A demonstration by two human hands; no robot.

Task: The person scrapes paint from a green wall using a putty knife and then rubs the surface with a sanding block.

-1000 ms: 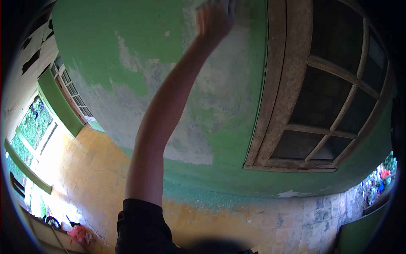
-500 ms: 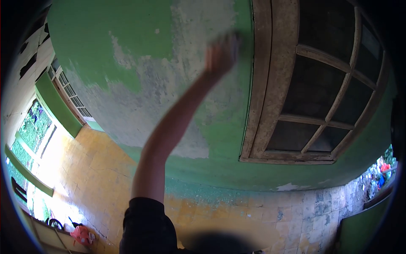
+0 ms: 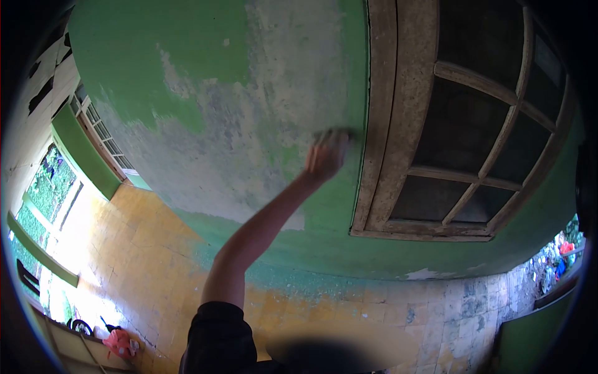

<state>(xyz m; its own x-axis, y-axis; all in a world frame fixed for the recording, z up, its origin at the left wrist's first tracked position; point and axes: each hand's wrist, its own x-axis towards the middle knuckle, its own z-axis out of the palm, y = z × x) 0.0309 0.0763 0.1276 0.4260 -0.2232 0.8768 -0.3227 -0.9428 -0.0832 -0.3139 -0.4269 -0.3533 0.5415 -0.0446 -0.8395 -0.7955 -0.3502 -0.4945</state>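
Note:
My left hand (image 3: 326, 161) is raised against the wall (image 3: 218, 143), close to the window frame's left edge. Its fingers are closed, with a small dark edge along their upper side; what they hold, if anything, is too blurred to name. Around the hand, the wall's green paint gives way to large bare grey-white patches. My right hand is out of view.
A weathered wooden window (image 3: 383, 124) with several dark panes is right of the hand. Pale flakes lie on the tiled floor (image 3: 156, 249) along the wall's foot. A red plastic bag (image 3: 120, 343) lies lower left, and a green panel (image 3: 539, 330) stands lower right.
My left hand has moved down the wall, from near the top of the view to about mid-height beside the window frame. The elbow has shifted slightly lower too.

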